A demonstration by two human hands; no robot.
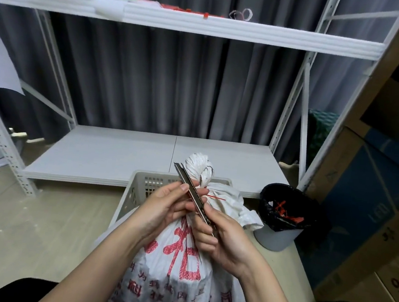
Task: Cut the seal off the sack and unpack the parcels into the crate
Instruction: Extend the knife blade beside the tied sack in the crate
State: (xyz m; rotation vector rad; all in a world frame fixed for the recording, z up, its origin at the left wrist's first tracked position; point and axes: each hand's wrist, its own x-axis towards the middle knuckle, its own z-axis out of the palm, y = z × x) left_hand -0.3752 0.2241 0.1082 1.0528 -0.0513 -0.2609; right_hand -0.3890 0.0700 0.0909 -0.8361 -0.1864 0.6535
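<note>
- Head view: a white woven sack (182, 266) with red print stands upright between the person's forearms, its tied neck in front of a grey slotted crate (141, 184).
- The right hand (224, 241) grips a metal utility knife (192, 191), blade tip up beside the knot.
- The left hand (164, 206) curls round the sack's neck, thumb on the knife.
- A thin red seal (216, 197) sticks out at the neck.
- A black-lined bin (282, 217) stands to the right.

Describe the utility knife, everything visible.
The utility knife is a slim metal cutter with a greyish steel body, its blade end extended and pointing up and away toward the sack's tied neck. It lies tilted, running from upper left down to lower right. The right hand grips its lower end; the left hand has its thumb and fingers on the middle of the body. The red seal pokes out just behind it.
</note>
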